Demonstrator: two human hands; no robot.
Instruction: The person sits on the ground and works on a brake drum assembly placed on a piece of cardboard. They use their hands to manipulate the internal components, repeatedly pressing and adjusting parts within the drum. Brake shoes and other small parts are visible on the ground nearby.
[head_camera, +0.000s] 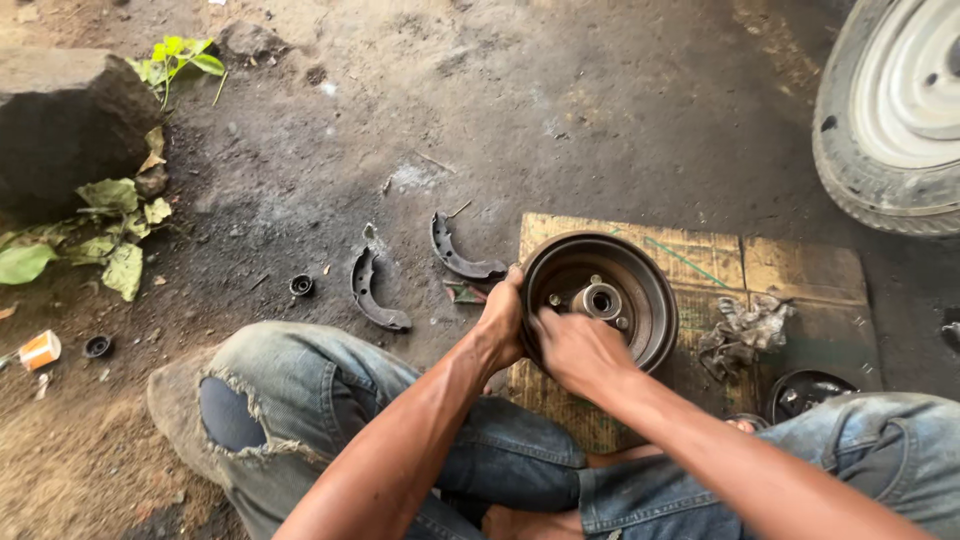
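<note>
Gripping the brake drum (640, 290) at its near rim, left hand (503, 318) and right hand (578, 350) seemingly clamped; open face tilted up toward the camera

There is just one view — a camera on the person's head, looking steeply down and a little forward, close over the knees and both arms, with the dirt ground (560, 110) running up to the top edge.
</note>
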